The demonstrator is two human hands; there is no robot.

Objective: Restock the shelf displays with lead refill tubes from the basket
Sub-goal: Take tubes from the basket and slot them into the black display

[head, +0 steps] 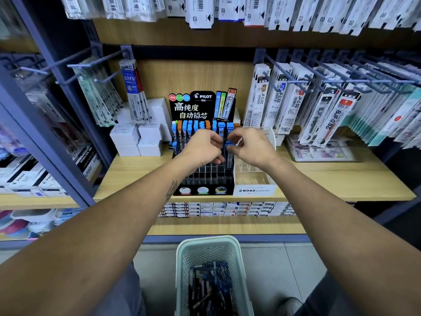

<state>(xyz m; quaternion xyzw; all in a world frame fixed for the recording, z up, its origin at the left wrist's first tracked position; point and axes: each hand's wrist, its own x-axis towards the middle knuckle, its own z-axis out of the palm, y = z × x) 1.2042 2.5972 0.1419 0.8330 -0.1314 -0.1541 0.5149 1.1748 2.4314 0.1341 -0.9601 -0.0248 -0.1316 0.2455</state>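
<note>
I count one blue-capped lead refill tube [230, 149] pinched in my right hand [249, 147], over the black Pilot display [202, 142] at 12 o'clock on the wooden shelf [341, 179]. My left hand [205, 148] has its fingers curled beside the tube; I cannot tell what they grip. About ten blue and orange caps stand in the back row. At 6 o'clock, one pale basket [182, 270] holds dark tubes too jumbled to count.

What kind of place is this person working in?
Most likely a stationery shop aisle. Packaged pen refills hang in rows on hooks, a branded lead display stands on a wooden shelf, and a basket of lead tubes sits on the floor below for restocking.
</note>
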